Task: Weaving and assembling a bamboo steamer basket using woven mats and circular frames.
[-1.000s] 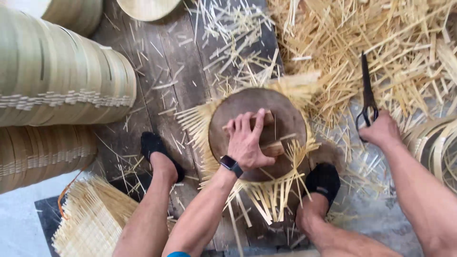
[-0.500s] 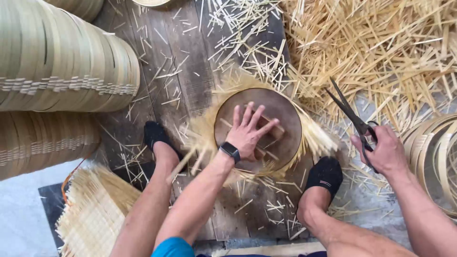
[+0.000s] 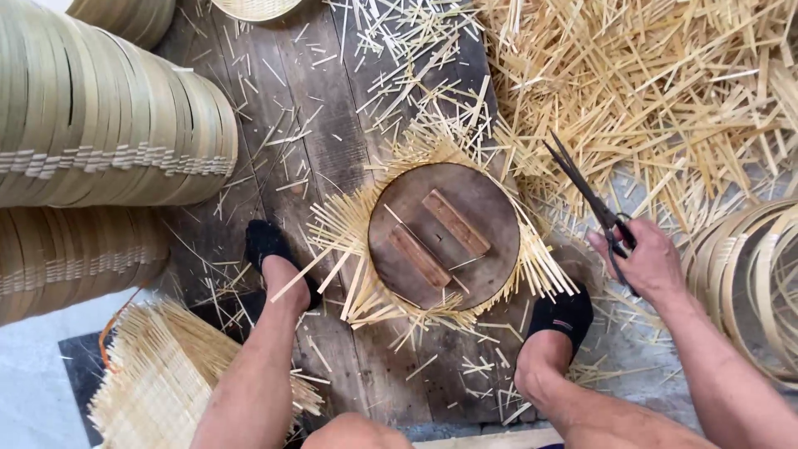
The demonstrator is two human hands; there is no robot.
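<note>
Wooden floor (image 3: pixel 332 150), right hand (image 3: pixel 648 266) gripping scissors (image 3: pixel 592 199), left hand unseen

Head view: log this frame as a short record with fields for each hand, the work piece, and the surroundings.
right hand: right hand holds black scissors, blades open, beside the disc
left hand: not in view
work piece: round wooden disc with two wooden blocks on top, lying on woven bamboo strips that fan out around it
feet: black socks either side of the disc
surroundings: stacked bamboo hoops at left, loose bamboo offcuts at upper right, plank floor
</note>
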